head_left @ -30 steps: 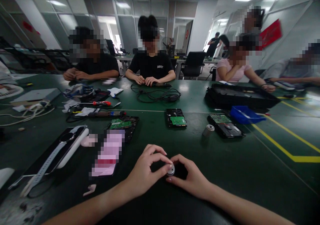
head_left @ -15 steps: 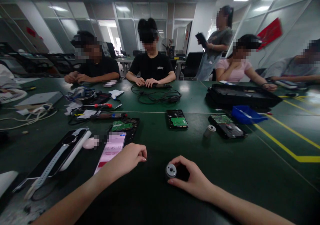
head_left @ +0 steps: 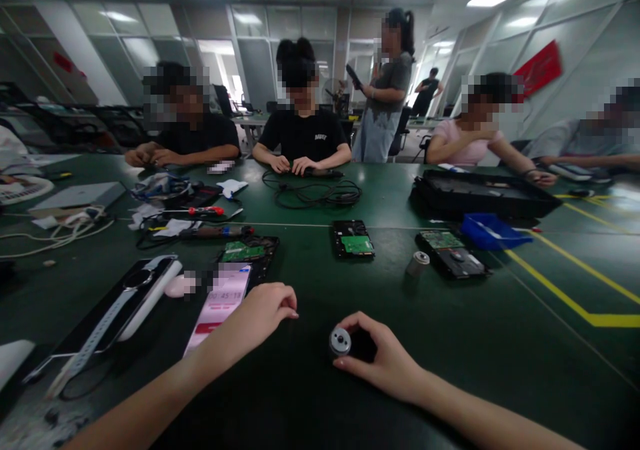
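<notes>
Thumb and forefinger of my right hand (head_left: 383, 350) grip a small motor (head_left: 340, 343), a silvery cylinder standing upright with a dark centre and small holes in its top face. My left hand (head_left: 267, 307) hovers to the left of it, fingers curled in and thumb close to them, apart from the motor; I see nothing in it. Under the left wrist lies a phone (head_left: 220, 303) with a running timer. A second metal motor (head_left: 418, 264) stands farther back on the right, beside a hard drive (head_left: 455, 255) with a green circuit board.
Another hard drive (head_left: 353, 239) lies mid-table, and a third (head_left: 267, 250) behind the phone. An electric screwdriver (head_left: 215, 232), a red screwdriver (head_left: 207, 211), a blue bin (head_left: 493, 231), a black tray (head_left: 485, 197) and a watch (head_left: 139, 278) lie around. Several people are across the table.
My left hand has shifted slightly right. My right hand keeps its grip on the motor, almost still. The standing person in the background has moved left, and another person shows behind.
</notes>
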`<state>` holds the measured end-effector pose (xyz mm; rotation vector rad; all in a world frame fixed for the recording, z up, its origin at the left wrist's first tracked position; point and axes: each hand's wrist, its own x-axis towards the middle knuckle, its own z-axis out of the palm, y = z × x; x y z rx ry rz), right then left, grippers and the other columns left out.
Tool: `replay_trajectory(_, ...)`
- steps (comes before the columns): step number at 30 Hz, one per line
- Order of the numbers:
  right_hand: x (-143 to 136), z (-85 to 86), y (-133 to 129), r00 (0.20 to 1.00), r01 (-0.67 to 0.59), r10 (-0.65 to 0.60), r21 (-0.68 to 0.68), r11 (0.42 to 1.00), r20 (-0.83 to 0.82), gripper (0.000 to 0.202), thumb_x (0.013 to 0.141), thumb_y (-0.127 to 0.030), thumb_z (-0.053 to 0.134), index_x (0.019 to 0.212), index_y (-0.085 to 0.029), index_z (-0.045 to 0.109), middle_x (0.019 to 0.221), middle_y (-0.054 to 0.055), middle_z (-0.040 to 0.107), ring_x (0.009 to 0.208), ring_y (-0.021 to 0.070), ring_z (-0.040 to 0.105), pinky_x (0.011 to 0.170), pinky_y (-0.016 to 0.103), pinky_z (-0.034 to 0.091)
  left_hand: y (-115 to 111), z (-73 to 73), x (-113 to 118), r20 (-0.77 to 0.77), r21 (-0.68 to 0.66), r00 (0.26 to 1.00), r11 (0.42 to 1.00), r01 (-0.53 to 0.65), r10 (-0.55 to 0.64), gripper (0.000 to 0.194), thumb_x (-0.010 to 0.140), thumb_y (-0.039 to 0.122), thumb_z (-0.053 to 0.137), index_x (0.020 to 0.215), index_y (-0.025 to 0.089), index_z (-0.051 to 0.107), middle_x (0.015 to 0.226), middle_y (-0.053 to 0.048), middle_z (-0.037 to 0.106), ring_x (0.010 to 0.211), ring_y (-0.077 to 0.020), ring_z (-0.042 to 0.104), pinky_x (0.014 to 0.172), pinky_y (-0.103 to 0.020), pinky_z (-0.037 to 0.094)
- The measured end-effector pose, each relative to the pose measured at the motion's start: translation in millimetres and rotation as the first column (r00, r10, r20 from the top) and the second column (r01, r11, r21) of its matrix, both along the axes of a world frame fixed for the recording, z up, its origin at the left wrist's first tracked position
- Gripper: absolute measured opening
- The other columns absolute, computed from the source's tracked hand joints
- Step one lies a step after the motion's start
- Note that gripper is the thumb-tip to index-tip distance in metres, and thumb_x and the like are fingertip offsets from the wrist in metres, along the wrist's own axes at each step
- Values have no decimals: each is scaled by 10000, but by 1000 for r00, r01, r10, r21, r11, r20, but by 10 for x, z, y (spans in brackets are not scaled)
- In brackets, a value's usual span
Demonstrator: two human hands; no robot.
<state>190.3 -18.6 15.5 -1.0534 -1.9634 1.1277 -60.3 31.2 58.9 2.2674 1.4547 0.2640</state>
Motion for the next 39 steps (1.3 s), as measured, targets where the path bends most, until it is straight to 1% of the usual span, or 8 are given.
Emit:
replay_trajectory(3,3,-14,3,1000,3,-3,8,1000,3,338,768,-299,760,1044,-191,598,976,29,655,901,181,624,818,305,495,-170,91,173,184,97,980,993,60,-77,86,888,181,600,901,217,677,930,2,710,887,-179,643,815,-283,447)
replay_trajectory(6,1,-41,7,1000,1,-1,18,1000,3,340,764,-302,763,1041,-189,600,967,28,650,892,182,621,803,301,494,-329,109,340,375,171,897,968,182,-235,98,885,148,635,914,227,685,936,13,721,908,-165,643,832,-264,453)
replay_trajectory(17,-20,-58,12,1000,0,0,37,999,10,314,765,-322,756,1008,-195,602,932,24,646,864,181,612,789,308,491,-372,-53,434,438,198,843,948,247,-311,143,875,103,641,888,228,710,910,9,733,881,-167,653,841,-292,460)
replay_trajectory(20,-18,-41,-3,1000,0,2,65,998,-29,330,770,-283,738,1046,-200,578,950,27,637,871,178,609,798,307,494,-437,-148,449,515,148,831,976,158,-212,206,822,121,705,984,245,677,1012,0,702,943,-182,638,863,-300,474)
replay_trajectory(24,17,-12,-26,989,-43,59,115,992,-134,454,750,-135,646,1179,-199,513,1066,56,608,976,194,594,892,335,485,-542,-382,503,574,27,819,999,-30,9,618,626,220,876,1159,253,564,1094,-29,662,960,-230,625,854,-353,504)
replay_trajectory(27,55,-10,-28,982,-73,96,142,987,-161,476,757,-109,582,1218,-206,518,1113,68,605,1034,211,582,943,370,463,-565,-500,531,570,-63,818,997,-45,73,537,669,196,836,1132,247,570,1056,-27,682,950,-232,642,857,-369,512)
replay_trajectory(32,67,-11,-30,985,-93,118,186,978,-128,368,866,-181,554,1229,-238,566,1137,68,618,1072,216,577,962,381,448,-539,-504,535,588,-88,805,996,-31,78,438,699,169,797,1078,246,593,991,-4,699,910,-215,662,831,-342,526)
replay_trajectory(39,-16,-38,-29,988,64,-30,221,973,-153,203,937,-224,541,1105,-248,652,998,56,670,938,182,623,848,321,497,-547,-495,545,591,-96,802,994,-44,93,474,667,167,828,1073,241,595,999,0,705,912,-211,665,835,-335,529)
